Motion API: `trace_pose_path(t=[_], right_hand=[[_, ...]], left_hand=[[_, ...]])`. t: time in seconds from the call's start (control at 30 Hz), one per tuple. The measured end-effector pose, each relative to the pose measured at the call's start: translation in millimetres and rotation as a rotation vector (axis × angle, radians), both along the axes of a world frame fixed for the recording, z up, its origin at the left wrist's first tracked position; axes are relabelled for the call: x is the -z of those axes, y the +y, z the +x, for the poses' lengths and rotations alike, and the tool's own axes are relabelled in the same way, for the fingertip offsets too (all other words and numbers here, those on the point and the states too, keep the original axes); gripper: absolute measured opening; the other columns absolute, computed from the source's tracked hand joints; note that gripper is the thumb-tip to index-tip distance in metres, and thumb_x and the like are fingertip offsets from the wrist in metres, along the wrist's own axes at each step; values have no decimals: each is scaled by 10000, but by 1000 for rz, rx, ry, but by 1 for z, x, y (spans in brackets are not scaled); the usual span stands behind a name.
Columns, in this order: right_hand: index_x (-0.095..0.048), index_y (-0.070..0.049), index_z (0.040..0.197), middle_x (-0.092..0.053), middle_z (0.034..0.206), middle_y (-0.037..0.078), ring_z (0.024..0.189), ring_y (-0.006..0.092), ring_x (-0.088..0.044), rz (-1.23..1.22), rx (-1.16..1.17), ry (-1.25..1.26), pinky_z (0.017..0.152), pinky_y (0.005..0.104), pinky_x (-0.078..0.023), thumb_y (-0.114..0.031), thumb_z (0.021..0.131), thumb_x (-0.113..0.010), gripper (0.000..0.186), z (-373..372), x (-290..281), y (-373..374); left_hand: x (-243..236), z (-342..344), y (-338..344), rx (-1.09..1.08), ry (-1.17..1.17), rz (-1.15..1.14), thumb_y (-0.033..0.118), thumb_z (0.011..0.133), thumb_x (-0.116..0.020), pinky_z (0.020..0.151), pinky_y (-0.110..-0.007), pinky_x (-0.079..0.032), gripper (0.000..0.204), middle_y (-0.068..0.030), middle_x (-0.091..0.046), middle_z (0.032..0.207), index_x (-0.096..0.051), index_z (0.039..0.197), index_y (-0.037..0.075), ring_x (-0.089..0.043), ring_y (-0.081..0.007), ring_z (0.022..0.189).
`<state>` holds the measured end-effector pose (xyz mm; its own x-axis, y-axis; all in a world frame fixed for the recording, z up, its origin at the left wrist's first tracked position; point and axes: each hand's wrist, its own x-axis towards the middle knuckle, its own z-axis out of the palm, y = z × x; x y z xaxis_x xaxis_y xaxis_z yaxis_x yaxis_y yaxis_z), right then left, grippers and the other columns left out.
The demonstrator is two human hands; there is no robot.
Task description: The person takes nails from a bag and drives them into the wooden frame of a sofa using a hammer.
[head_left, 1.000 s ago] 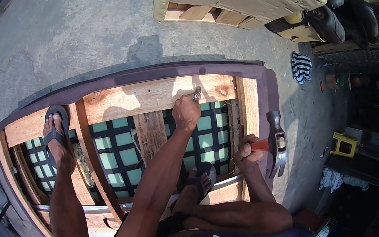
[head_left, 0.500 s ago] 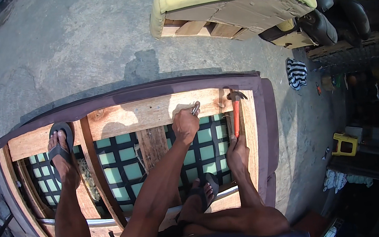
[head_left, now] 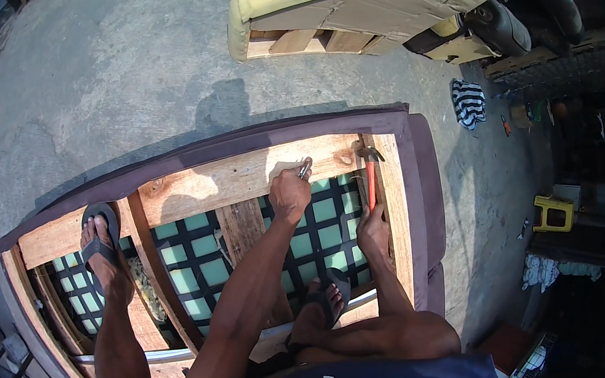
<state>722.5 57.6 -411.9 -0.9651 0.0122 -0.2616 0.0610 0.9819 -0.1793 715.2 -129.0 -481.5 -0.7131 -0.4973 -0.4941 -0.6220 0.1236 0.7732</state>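
My left hand (head_left: 290,194) is closed around a small shiny metal piece (head_left: 304,168), whose kind is too small to tell. It rests over the far wooden board (head_left: 216,176) of an upturned furniture frame. Farther right, my right hand (head_left: 373,232) grips the handle of an orange-handled claw hammer (head_left: 371,183). The hammer's dark head is over the frame's far right corner, near the side board (head_left: 395,207). Black webbing straps (head_left: 310,244) cross over pale green foam inside the frame, and purple-brown covering (head_left: 249,136) runs along its outer edge.
My sandalled feet (head_left: 100,240) stand on the frame. Beyond it, on concrete floor (head_left: 110,84), sits a yellow-foam furniture piece (head_left: 361,3). Dark padded cushions (head_left: 499,22), a striped cloth (head_left: 468,103) and a yellow plastic stool (head_left: 553,213) are at the right.
The whole view has shifted slightly. The hammer has tilted a little, with its head slightly nearer to me. My left hand keeps its place over the board.
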Motion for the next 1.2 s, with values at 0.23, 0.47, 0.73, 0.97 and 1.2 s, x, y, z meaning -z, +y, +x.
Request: trace_pose_path(t=[0.23, 0.47, 0.73, 0.97, 1.2], right_hand=[[-425, -20, 1045, -571, 700, 310, 660, 541, -562, -358, -85, 364, 581, 565, -425, -273, 1033, -429, 253, 20, -11, -4], [-457, -33, 1077, -597, 738, 316, 702, 549, -568, -427, 59, 209, 648, 574, -433, -303, 1028, -417, 277, 6, -41, -35], [-496, -31, 1082, -626, 770, 319, 731, 554, -600, -358, 92, 106, 648, 601, -469, -335, 1023, -419, 319, 12, -7, -17], [-442, -42, 1058, -616, 745, 357, 730, 567, -599, -112, 91, 8, 644, 616, -464, -310, 1011, -443, 272, 4, 31, 11], [-418, -52, 1078, -609, 738, 345, 702, 552, -592, -140, 5, 36, 607, 618, -451, -291, 1014, -451, 250, 7, 14, 11]], left_hand=[[5, -2, 3, 30, -35, -32, 304, 910, -664, 772, -404, -539, 214, -134, -726, 941, -742, 1107, 276, -703, -303, 897], [5, -16, -10, 21, -132, -19, 276, 896, -679, 823, -412, -532, 196, -153, -718, 980, -755, 1077, 273, -700, -318, 918], [32, 0, -3, 13, 78, -73, 287, 879, -701, 806, -388, -534, 227, -159, -714, 1003, -746, 1100, 255, -700, -303, 917], [30, -1, 0, 22, 16, -48, 401, 883, -670, 777, -481, -521, 255, -223, -704, 925, -772, 995, 195, -682, -396, 878], [26, -2, -4, 6, -2, 39, 369, 875, -677, 771, -452, -531, 265, -222, -707, 887, -767, 967, 137, -686, -389, 882]])
